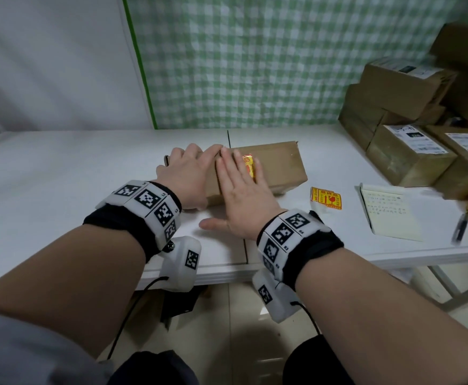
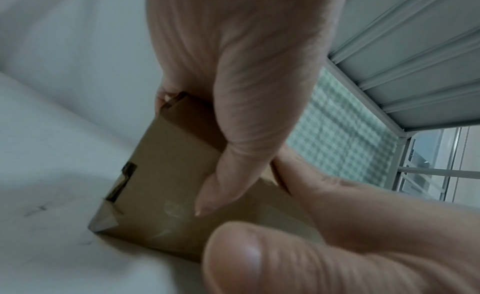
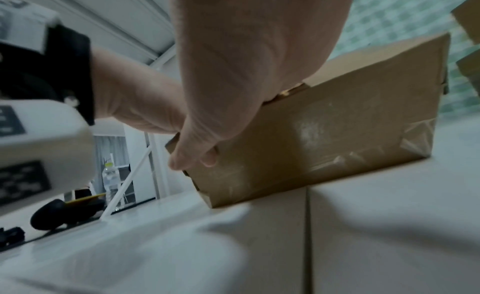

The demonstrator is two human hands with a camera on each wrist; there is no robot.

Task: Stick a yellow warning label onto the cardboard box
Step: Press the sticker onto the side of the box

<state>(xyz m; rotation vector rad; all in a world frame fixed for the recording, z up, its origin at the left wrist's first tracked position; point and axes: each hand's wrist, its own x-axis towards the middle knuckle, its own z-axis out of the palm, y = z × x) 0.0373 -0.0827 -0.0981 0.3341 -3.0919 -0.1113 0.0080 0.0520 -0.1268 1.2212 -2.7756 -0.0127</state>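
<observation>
Right of box, spare labels, notepad

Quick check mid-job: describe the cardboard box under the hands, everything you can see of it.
The cardboard box is a plain brown oblong carton with glossy clear tape at its ends, lying flat on the white table across the tabletop seam. A yellow warning label with red print sits on its top face. The right hand lies flat on it, straight fingers pressing the label. The left hand holds the box's left end, thumb on the near side.
</observation>
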